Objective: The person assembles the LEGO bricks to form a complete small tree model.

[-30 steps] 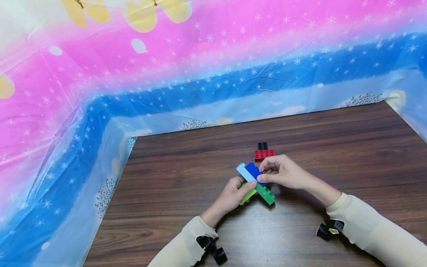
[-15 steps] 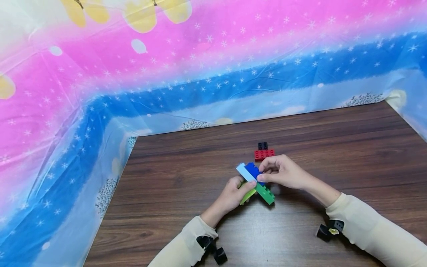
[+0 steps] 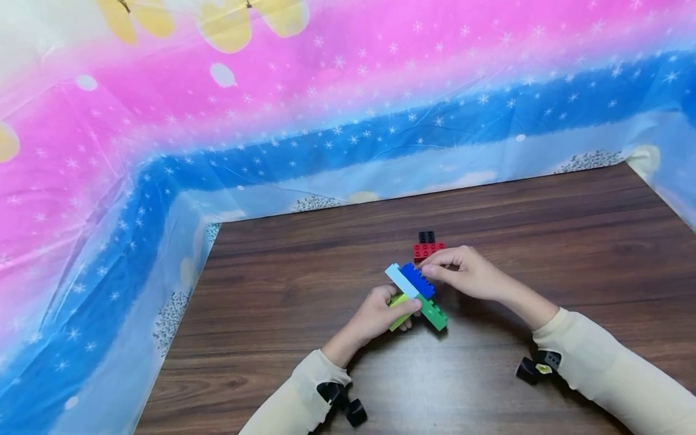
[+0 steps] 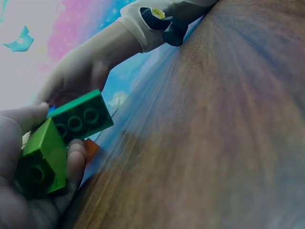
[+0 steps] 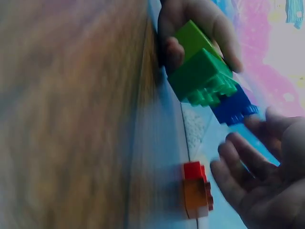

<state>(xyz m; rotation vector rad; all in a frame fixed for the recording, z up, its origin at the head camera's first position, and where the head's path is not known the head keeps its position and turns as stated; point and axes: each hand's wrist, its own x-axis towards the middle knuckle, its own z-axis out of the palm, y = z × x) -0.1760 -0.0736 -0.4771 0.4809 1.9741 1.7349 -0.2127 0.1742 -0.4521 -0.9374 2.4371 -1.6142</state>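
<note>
In the head view my left hand grips a joined set of toy building bricks by its lime-green brick. A light blue brick, a dark blue brick and a green brick make up the rest of what shows. My right hand is at the dark blue brick's upper right side. In the right wrist view its fingers are spread and loosely bent, with one fingertip close to the dark blue brick; whether it touches is unclear.
Beyond the hands, a red brick and a black brick lie on the brown wooden table. An orange brick shows beside a red one in the right wrist view. A patterned cloth hangs behind the table.
My right hand has come off the dark blue brick, shifting slightly up and away, so more of that brick shows. The left hand keeps its grip, with its thumb slightly lower.
</note>
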